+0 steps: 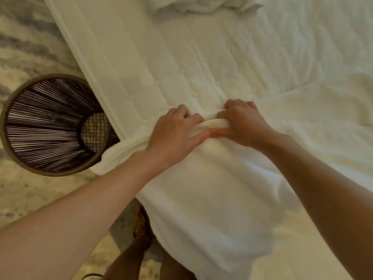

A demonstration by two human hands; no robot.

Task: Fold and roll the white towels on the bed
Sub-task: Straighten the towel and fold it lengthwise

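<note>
Gripping with fingers [182, 113] of left hand [175, 138] and right hand [245, 125] the rolled twelve-o'clock edge of towel [212, 188]; seems soft, light, limp; better to hold wide.

White towel [212, 188] flat on bed [141, 57], near end draped off edge, far end bunched into sm. roll.

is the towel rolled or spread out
Mostly spread: towel has a thin roll at its far edge, pinched by left hand and right hand.
</note>
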